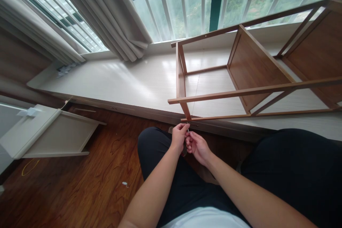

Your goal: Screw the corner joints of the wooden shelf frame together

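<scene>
My left hand (pixel 179 136) is closed in a pinch on a small, thin metal piece (pixel 188 129), too small to name exactly. Close beside it, the curled fingers of my right hand (pixel 197 146) pinch the lower end of the same piece. Both hands are just below the near end of a brown wooden shelf frame (pixel 211 96), which lies on its side on the pale window ledge (pixel 128 82). Whether the metal piece touches the frame, I cannot tell.
A white cabinet (pixel 66 133) stands on the wood floor (pixel 107 171) at the left. A small white scrap (pixel 124 184) and a yellow loop (pixel 30 167) lie on the floor. Grey curtains (pixel 107 10) hang by the barred window (pixel 195 7). My knees flank the hands.
</scene>
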Demonstrator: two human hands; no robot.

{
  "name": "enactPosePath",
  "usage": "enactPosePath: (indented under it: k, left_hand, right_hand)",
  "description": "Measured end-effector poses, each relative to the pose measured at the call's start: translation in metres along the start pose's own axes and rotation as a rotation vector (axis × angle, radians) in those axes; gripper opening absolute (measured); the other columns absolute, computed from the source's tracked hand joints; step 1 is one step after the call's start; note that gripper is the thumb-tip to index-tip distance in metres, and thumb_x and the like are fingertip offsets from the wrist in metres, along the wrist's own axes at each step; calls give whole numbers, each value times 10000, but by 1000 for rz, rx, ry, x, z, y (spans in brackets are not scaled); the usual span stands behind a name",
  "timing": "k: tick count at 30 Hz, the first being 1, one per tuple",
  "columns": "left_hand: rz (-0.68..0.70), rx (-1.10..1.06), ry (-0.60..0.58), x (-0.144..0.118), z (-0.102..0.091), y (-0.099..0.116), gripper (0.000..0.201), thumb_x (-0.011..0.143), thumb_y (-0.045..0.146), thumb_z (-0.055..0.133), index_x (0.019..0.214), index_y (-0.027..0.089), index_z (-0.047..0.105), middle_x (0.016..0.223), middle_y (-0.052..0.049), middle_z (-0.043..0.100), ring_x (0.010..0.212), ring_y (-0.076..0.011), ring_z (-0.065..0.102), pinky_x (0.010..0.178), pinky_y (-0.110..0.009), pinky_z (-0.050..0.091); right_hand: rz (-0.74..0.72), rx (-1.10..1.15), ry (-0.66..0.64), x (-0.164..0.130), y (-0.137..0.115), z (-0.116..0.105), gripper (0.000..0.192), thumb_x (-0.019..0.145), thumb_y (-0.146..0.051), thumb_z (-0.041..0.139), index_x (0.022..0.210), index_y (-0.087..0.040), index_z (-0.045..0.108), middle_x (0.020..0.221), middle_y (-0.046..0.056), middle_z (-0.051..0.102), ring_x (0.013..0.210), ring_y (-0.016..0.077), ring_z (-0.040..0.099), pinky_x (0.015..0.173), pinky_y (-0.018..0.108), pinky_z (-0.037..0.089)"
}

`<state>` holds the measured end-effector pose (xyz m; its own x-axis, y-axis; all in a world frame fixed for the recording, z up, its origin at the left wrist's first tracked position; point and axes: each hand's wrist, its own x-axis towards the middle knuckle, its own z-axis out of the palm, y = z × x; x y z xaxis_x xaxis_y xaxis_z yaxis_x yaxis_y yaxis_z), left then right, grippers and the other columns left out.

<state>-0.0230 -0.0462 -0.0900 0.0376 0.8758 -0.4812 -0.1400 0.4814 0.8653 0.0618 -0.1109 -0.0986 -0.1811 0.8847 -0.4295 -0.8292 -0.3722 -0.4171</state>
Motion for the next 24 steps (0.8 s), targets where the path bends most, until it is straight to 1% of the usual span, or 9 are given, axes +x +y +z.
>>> enactPosePath:
  k: [4,8,15,20,24]
  left_hand:
    - [-5,2,-9,-1,-1,-1,383,624,425,855,767,155,625,532,58,499,419,-60,412,382,-178,271]
    - [24,19,-4,0,-2,-2,375,617,412,860,740,138,636,551,51,502,445,-52,423,419,-179,290]
    - [56,71,-10,0,-4,-3,336,655,411,823,763,127,680,569,31,524,483,-68,446,447,-193,317]
    - [50,62,0,2,-3,-3,355,632,420,837,756,128,678,586,23,542,486,-68,454,452,-196,316]
    - [33,33,-1,5,-3,-3,369,609,422,853,739,130,669,579,25,529,494,-66,445,453,-191,306]
  right_hand:
    - [-26,-63,29,1,4,-2,288,827,-461,705,859,-199,589,563,-40,563,402,94,423,358,197,327]
    - [-66,-149,64,2,9,-5,323,834,-503,689,871,-198,589,550,-48,562,385,86,419,348,190,331]
    - [-162,-294,103,3,10,-10,322,844,-510,670,855,-199,588,544,-57,552,391,77,408,348,178,322]
    - [-217,-391,138,7,10,-11,326,850,-519,637,854,-196,590,530,-59,540,387,78,388,344,177,293]
    - [-259,-449,182,8,10,-11,326,850,-526,617,875,-203,575,529,-65,527,387,87,377,349,190,287]
